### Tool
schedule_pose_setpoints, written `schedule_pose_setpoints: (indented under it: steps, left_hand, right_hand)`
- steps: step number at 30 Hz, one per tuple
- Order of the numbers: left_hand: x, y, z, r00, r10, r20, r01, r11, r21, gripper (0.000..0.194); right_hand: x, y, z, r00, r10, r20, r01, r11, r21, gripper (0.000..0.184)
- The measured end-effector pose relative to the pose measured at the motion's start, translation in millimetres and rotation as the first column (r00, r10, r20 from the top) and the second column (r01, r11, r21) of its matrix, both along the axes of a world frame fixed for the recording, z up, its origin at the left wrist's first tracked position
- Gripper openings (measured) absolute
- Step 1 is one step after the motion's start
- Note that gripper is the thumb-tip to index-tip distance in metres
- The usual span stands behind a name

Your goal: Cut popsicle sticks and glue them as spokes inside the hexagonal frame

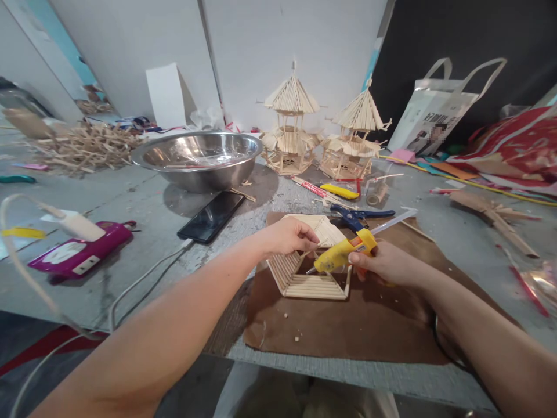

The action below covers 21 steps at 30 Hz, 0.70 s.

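A six-sided frame [317, 287] of pale wooden sticks lies on a brown mat [343, 328], its sides filled with rows of sticks around an open middle. My left hand [292, 235] is over its far left part, thumb and fingers pinched on a short wooden stick that is mostly covered by the fingertips. In my right hand [378, 262] is a yellow hot glue gun [335, 256], with a clear glue stick poking out of its back. The gun's nozzle points left, over the frame's open middle. Just behind the gun lie blue-handled pliers [354, 215].
Two stick-built pagodas [292, 125] stand at the back, near a yellow cutter knife [339, 191]. To the left are a steel bowl [204, 174], a phone [212, 217] on a cable, a purple power strip [82, 249] and a stick pile [85, 145]. A white bag [430, 116] stands back right.
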<state>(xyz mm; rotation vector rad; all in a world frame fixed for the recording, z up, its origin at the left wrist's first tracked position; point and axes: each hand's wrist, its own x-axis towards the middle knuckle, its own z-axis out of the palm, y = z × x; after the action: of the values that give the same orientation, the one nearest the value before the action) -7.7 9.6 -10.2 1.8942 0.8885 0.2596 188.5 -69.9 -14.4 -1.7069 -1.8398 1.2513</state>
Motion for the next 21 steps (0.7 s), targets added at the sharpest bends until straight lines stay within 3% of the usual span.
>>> schedule_pose_setpoints:
  steps: [21]
  left_hand:
    - [-0.5,1.4,-1.0,0.999,-0.031,-0.020,0.032,0.998,0.058,0.013]
  right_hand:
    - [3.1,2.1,-4.1,1.000,0.007,-0.030,-0.008,1.000,-0.013,0.046]
